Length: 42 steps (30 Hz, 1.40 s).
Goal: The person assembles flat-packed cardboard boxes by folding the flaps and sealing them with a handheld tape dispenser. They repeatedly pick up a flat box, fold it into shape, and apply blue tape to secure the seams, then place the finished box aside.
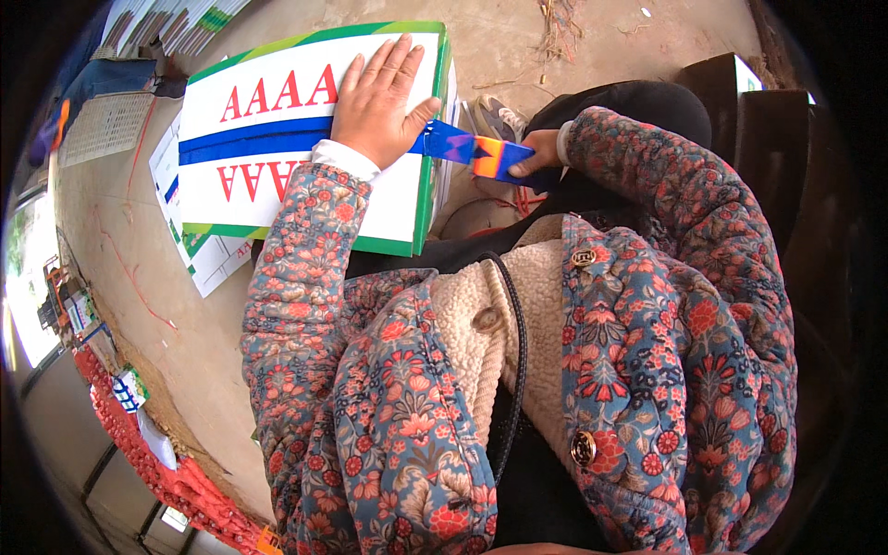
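A white cardboard box (pixel 268 102) with green edges and red lettering lies in front of me, left of the middle. Across its top runs a wide blue strip (pixel 254 146). My left hand (pixel 381 104) presses flat on the box over this strip, fingers stretched out. Past the box's right edge sticks out a blue, purple and orange band (pixel 486 155), in line with the strip; whether they are one piece I cannot tell. My right hand (pixel 538 155) grips the band's far end between thumb and fingers.
More printed white card (pixel 208 259) lies under the box. Stacked sheets (pixel 176 23) stand at the far left, near a pale slatted crate (pixel 106 125). Red netting (pixel 176 476) lies at the lower left. Brown cartons (pixel 772 129) stand at the right, and red string (pixel 129 268) trails over the floor.
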Tool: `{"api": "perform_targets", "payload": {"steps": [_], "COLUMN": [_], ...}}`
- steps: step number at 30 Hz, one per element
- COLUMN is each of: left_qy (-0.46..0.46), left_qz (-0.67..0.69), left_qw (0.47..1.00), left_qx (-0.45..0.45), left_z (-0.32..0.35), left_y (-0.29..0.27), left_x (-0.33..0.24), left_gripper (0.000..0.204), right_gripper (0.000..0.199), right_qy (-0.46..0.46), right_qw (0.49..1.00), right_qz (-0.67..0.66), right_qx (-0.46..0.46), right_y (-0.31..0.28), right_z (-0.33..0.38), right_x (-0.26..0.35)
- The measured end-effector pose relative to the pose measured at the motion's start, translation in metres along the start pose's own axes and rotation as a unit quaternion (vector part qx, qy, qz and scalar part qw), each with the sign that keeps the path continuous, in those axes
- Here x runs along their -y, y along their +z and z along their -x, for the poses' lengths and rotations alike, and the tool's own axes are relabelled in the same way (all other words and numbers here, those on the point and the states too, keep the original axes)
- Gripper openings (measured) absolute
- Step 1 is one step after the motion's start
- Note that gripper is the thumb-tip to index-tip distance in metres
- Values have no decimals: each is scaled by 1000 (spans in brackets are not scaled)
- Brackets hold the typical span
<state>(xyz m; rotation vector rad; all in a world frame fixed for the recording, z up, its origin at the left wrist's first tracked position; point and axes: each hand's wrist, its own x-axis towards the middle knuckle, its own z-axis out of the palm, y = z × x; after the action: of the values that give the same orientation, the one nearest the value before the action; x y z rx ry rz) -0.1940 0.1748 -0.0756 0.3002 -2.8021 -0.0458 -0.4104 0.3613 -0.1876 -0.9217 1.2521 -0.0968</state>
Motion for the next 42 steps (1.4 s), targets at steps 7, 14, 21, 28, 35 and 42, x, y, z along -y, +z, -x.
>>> {"api": "perform_targets", "payload": {"steps": [7,14,21,28,35,42], "left_qy": [193,-46,146,-549,-488,-443], "left_qz": [122,300,238,343,475,377], "left_qw": [965,952,908,613,641,782], "left_qx": [128,46,313,-452,-354,-222], "left_z": [5,9,74,179,188,183], "left_y": [-23,4,-25,-57,-9,-66], "left_x": [-24,-71,-101,-53,-42,12], "left_gripper": [34,18,22,44,54,62], "right_gripper": [83,81,78,58,57,24], "right_qy": [146,191,177,-150,-120,-286], "right_qw": [919,901,898,810,866,885], "right_qz": [244,365,306,134,154,-129], "right_qx": [-273,-133,-262,-551,-461,-343], "right_y": [11,5,-81,-197,-150,-55], "right_z": [-18,-53,2,-26,-123,-45], "right_x": [76,91,64,151,191,81]}}
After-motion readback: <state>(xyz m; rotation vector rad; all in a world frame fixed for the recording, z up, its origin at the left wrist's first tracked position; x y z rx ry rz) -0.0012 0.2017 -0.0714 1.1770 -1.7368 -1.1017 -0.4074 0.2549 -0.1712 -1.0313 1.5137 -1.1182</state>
